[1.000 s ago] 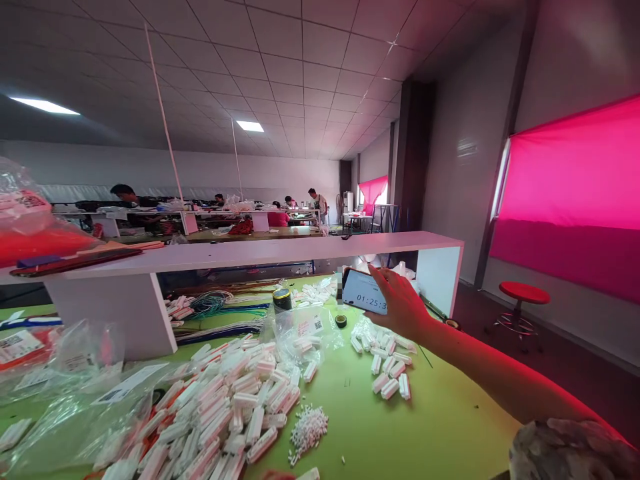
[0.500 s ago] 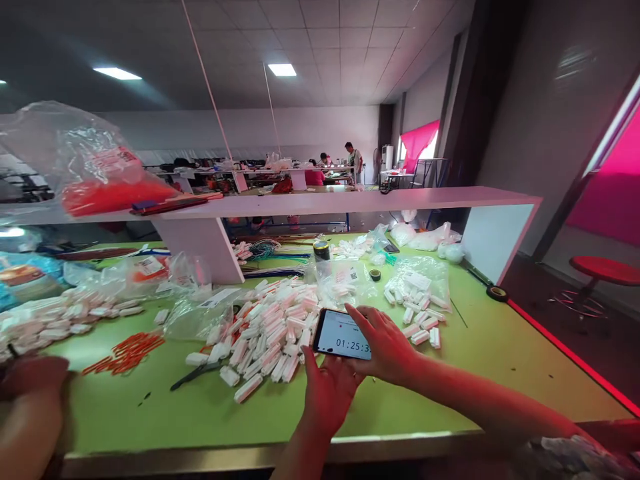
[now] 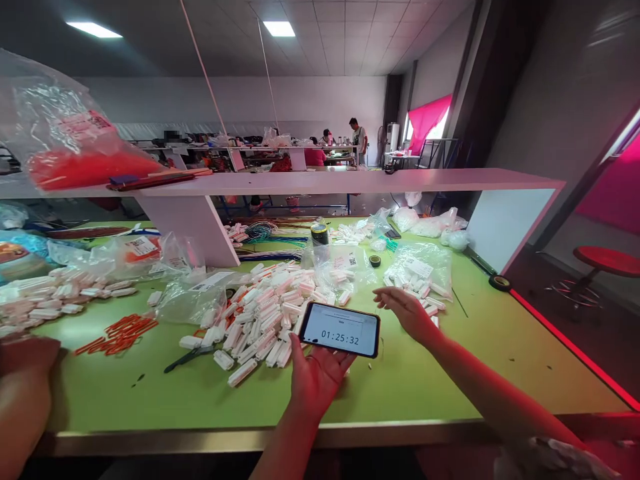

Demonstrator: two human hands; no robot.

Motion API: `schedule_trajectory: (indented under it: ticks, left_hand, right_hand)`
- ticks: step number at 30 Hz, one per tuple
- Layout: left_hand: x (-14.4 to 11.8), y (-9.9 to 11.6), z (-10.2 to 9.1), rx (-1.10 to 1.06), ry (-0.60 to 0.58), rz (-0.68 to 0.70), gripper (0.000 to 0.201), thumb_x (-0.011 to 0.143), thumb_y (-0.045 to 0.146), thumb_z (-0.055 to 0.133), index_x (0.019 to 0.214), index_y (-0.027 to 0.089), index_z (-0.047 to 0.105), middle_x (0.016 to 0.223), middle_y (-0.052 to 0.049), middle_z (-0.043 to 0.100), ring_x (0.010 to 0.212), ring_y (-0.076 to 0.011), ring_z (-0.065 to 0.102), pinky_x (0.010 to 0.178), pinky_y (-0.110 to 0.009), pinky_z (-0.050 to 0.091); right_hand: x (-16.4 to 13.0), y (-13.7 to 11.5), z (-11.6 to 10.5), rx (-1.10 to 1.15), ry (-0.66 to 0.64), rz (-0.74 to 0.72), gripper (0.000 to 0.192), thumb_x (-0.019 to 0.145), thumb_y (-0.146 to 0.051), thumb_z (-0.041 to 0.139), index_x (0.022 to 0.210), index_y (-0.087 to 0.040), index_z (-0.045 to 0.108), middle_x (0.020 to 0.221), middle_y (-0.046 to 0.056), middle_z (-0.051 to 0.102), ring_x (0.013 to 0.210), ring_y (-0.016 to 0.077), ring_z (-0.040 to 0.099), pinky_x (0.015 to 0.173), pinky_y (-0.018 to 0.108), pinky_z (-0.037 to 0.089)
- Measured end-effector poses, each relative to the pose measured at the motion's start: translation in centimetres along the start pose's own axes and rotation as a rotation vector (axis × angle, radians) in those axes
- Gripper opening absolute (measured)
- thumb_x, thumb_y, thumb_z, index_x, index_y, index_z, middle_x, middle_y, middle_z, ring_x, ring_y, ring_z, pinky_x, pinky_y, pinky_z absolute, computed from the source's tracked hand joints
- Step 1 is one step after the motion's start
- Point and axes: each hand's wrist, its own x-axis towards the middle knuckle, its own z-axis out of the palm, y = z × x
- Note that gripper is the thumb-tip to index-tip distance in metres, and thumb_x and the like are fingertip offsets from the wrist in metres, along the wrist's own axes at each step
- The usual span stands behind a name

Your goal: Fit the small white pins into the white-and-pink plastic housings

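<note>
In my left hand (image 3: 320, 380) lies a smartphone (image 3: 341, 329), tilted sideways with its screen toward me; it shows a running time of 01:25:32. My thumb rests at the phone's left end and the fingers support it from below. To the right of the phone, my right hand (image 3: 407, 312) hovers with fingers stretched out and nothing in them. Behind the phone spreads a heap of small white plastic pieces (image 3: 267, 317). A dark pair of scissors (image 3: 187, 358) lies at the heap's left edge, its far end partly hidden by the pieces.
A co-worker's arm (image 3: 27, 400) reaches in at the left edge. Orange strips (image 3: 120, 333) lie on the green table (image 3: 200, 407). A shelf (image 3: 375, 180) crosses the back, carrying a bag of red material (image 3: 90, 163). Tape rolls (image 3: 320, 234) and plastic bags (image 3: 425, 260) stand around.
My right hand has let go of the phone and moved off to the right. The phone now rests in my left hand alone. The view has tipped slightly downward.
</note>
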Motion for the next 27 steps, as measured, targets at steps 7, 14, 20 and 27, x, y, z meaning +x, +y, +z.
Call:
schedule_trajectory:
  ticks: [7,14,20,27]
  left_hand:
    - [0.2,0.4,-0.7,-0.035,-0.063,-0.02,0.075,0.091,0.077,0.034,0.143,0.025,0.054,0.134,-0.013,0.064,0.124,-0.0346,0.06,0.112,-0.058,0.035]
    - [0.3,0.1,-0.6,-0.022,-0.053,-0.017,0.075,0.092,0.076,0.033,0.147,0.028,0.047,0.132,-0.013,0.066,0.124,-0.0335,0.06,0.112,-0.058,0.034]
    - [0.3,-0.4,-0.3,0.024,0.057,-0.048,0.076,0.093,0.073,0.034,0.151,0.023,0.041,0.132,-0.016,0.065,0.12,-0.0344,0.062,0.11,-0.058,0.036]
    - [0.1,-2.2,1.4,0.053,0.122,-0.173,0.079,0.094,0.073,0.032,0.151,0.018,0.04,0.132,-0.017,0.065,0.121,-0.0336,0.061,0.109,-0.052,0.038]
  right_hand:
    - [-0.9,1.5,0.3,0.105,-0.072,0.118,0.034,0.089,-0.048,0.057,0.1,-0.018,0.07,0.093,0.008,0.073,0.083,0.0215,0.069,0.08,0.038,0.054]
    - [-0.8,0.8,-0.1,-0.041,-0.03,0.028,0.028,0.092,-0.043,0.055,0.099,-0.02,0.07,0.1,0.008,0.072,0.096,0.0227,0.067,0.084,0.038,0.051]
    - [-0.6,-0.3,0.1,-0.131,-0.06,-0.047,0.023,0.094,-0.038,0.055,0.1,-0.021,0.069,0.098,0.006,0.07,0.094,0.0201,0.065,0.078,0.032,0.052]
    - [1.9,-1.9,1.8,-0.167,-0.264,-0.043,0.024,0.093,-0.036,0.056,0.103,-0.019,0.069,0.1,0.006,0.071,0.09,0.0186,0.065,0.076,0.03,0.051]
